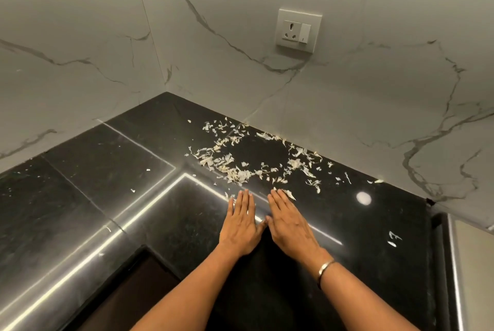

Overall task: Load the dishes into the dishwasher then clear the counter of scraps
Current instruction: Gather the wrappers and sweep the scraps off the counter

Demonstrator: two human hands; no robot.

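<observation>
Your left hand (242,223) and right hand (290,226) lie side by side, palms down on the black counter (107,183), near its front edge. The fingers of both are straight and close together and grasp nothing, and the thumbs almost meet between the hands. A metal bangle (326,269) sits on your right wrist.

The scraps (240,167), pale, papery peelings, are scattered in a rough ring just beyond your fingertips. They reach to the counter's back edge, where it meets the marble wall (347,117), and lie between the back corner and the right end. The tips of your right fingers touch the nearest peeling. Your left fingertips stop just short of the ring's near side.

A few lone flakes (394,238) lie close to the counter's right edge, and others dot the left part of the counter. A white socket (298,31) with a switch is set in the wall above the scraps.
</observation>
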